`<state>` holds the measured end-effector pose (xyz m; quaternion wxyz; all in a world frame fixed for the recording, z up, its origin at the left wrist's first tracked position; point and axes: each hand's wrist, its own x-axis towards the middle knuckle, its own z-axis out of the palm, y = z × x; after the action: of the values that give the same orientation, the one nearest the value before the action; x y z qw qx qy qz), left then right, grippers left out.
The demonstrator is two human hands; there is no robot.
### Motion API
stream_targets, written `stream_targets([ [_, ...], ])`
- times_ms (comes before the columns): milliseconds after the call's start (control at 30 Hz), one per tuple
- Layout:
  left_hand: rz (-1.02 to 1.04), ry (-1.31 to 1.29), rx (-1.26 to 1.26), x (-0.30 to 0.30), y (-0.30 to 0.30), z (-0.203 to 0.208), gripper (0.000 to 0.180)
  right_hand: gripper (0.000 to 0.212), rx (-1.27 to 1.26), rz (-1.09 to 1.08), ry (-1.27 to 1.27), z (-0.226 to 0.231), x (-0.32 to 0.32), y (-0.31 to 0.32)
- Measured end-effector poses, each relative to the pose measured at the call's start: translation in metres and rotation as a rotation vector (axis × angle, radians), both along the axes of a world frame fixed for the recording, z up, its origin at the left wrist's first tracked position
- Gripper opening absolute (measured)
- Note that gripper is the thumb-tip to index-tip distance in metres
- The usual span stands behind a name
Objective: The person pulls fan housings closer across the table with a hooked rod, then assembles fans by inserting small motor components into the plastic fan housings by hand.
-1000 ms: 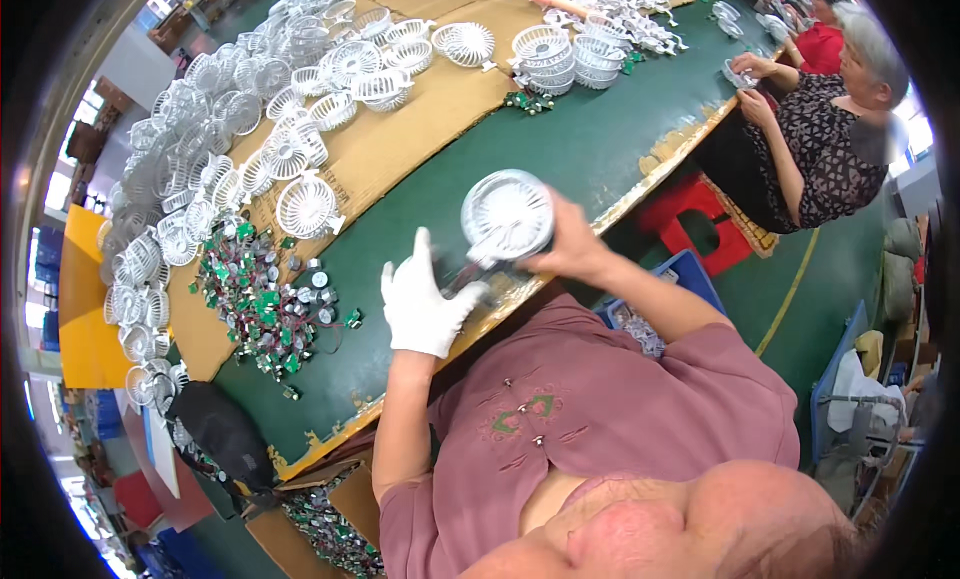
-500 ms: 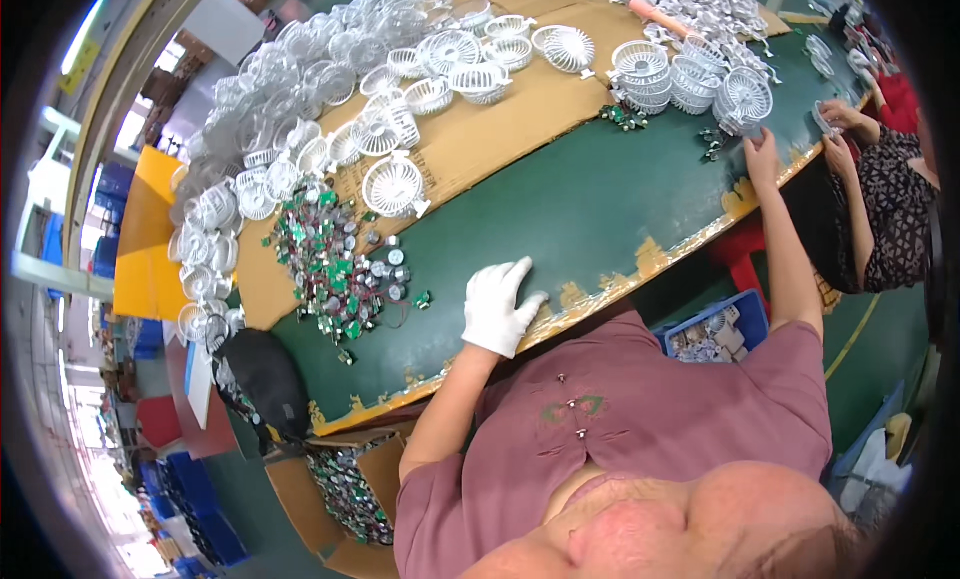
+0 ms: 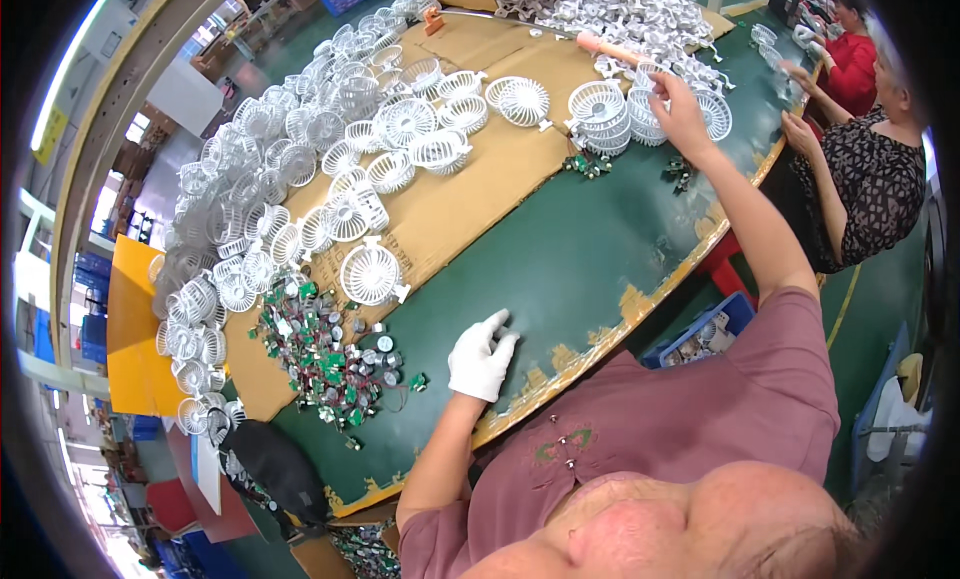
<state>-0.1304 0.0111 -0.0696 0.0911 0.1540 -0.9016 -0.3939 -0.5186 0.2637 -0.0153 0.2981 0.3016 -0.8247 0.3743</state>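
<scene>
Left fingers (image 3: 494, 322) loosely apart over table (image 3: 570, 264); right fingers (image 3: 668, 85) by white cages (image 3: 600, 117), grip unclear

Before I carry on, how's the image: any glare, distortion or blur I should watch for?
Head view: the frame post at left curves, likely fisheye bending, and the corners fall to black; head view: the tube light at upper left burns out to white; head view: left hand and right hand look reasonably sharp; head view: overlapping white grilles are hard to separate.
</scene>
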Motion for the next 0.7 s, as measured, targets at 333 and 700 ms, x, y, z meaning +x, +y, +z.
stream_targets([
  [333,0.030,0.080,-0.049,0.004,-0.005,0.001,0.018,0.025,0.486,-0.165,-0.080,-0.019,-0.172,-0.046],
  [700,0.043,0.040,0.046,-0.001,-0.009,0.012,0.017,0.024,0.892,-0.490,-0.283,-0.032,-0.241,-0.073],
])
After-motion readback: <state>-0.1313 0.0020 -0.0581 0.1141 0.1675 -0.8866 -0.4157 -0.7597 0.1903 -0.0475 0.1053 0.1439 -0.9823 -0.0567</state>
